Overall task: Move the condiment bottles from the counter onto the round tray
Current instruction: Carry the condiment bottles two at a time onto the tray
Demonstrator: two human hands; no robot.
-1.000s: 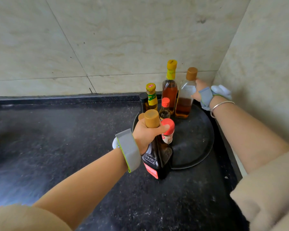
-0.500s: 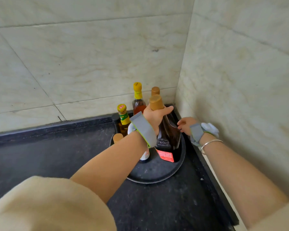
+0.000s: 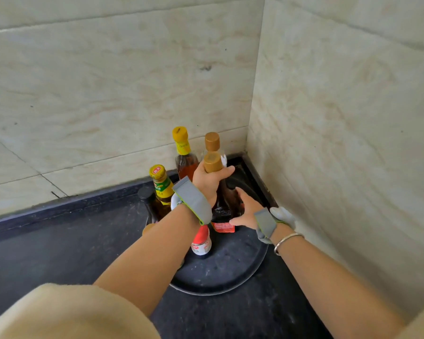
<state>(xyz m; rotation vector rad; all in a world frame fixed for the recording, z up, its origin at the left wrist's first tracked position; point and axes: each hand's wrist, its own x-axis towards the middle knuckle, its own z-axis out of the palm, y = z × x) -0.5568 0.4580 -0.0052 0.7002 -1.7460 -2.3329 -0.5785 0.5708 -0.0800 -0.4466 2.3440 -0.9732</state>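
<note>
On the dark counter point(image 3: 59, 241), corner position: round tray point(image 3: 230, 277), black, rimmed, carrying several upright bottles. Dark bottle point(image 3: 222, 204), tall, tan cap, red label low down; stands over the tray's far side; likely glass, heavy, smooth, breakable, best taken at neck and lower body. Left hand point(image 3: 209, 179): closed around its neck under the cap. Right hand point(image 3: 245, 211): fingers spread against its lower body, steadying. Red-and-white bottle point(image 3: 201, 242), small, just beside.

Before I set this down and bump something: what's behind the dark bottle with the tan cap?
Behind the dark tan-capped bottle stand a clear tan-capped bottle and a yellow-capped amber bottle. The left hand hides their bases.
</note>
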